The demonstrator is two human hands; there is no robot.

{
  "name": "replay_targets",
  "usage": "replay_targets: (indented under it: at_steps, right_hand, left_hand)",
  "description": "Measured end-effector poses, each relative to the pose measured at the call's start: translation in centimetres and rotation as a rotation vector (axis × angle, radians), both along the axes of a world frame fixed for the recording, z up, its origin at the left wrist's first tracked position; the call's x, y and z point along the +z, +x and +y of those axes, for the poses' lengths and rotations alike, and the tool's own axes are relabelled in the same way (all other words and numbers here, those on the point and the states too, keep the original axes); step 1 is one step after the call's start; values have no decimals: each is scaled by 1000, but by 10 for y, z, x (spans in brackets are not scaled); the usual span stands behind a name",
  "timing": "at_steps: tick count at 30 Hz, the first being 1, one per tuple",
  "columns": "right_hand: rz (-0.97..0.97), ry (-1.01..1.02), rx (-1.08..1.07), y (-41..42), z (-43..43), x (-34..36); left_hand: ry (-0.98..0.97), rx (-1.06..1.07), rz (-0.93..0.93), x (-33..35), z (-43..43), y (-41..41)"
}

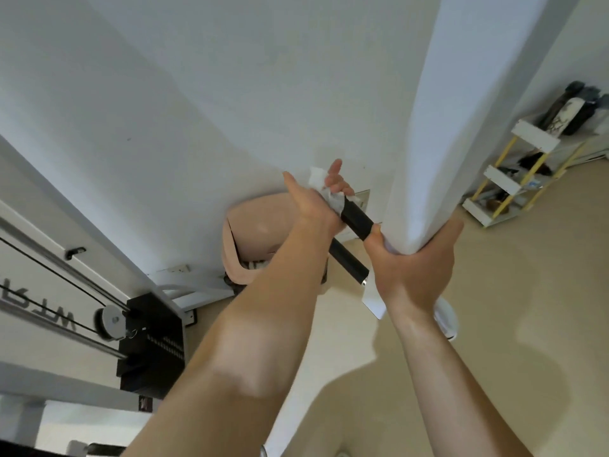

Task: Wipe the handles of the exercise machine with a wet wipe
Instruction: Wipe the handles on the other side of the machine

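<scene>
In the middle of the head view, a black foam handle of the exercise machine runs diagonally. My left hand is closed around its upper end with a crumpled white wet wipe pressed between palm and grip; one finger sticks up. Lower on the same handle, my right hand grips with its thumb lying on the black foam. A second black grip with a chrome end runs just below, partly hidden behind my left wrist, and joins a white bracket.
A white pillar corner stands right behind my right hand. At the left are the machine's white frame, cables, pulley and black weight stack. A pink bin sits by the wall. A white-and-yellow shelf stands at the right.
</scene>
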State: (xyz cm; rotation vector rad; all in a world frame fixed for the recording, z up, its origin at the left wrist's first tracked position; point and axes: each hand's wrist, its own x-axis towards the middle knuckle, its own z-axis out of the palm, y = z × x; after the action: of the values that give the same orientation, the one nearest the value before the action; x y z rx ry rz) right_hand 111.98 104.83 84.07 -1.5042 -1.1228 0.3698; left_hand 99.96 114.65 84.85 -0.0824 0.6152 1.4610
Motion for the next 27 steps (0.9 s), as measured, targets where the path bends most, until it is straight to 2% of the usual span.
replay_targets:
  at_steps: [3, 6, 11, 13, 16, 18, 20, 24, 27]
  right_hand:
    - [17, 2, -19, 2, -2, -2]
    - [16, 7, -35, 3, -3, -3]
    - [11, -6, -16, 0, -1, -2]
    - [8, -12, 1, -2, -1, -2]
    - [22, -17, 20, -5, -5, -3]
    - [26, -17, 26, -4, -6, -3]
    - [21, -15, 27, -4, -4, -3]
    - [24, -7, -8, -3, -2, -1]
    - [17, -11, -30, -1, -1, -2]
  left_hand:
    - [136, -53, -163, -20, -6, 19]
    - [123, -78, -144, -29, -15, 34]
    - [-268, -21, 112, 1, -44, 57]
    - [-331, -69, 244, 13, -46, 52]
    - [-415, -72, 206, 30, -32, 25]
    - [-366, -59, 141, 31, -18, 9]
    - [-219, -16, 89, 16, -12, 3]
    - [106, -86, -114, -20, -10, 11]
    - [131, -133, -133, -28, -15, 28]
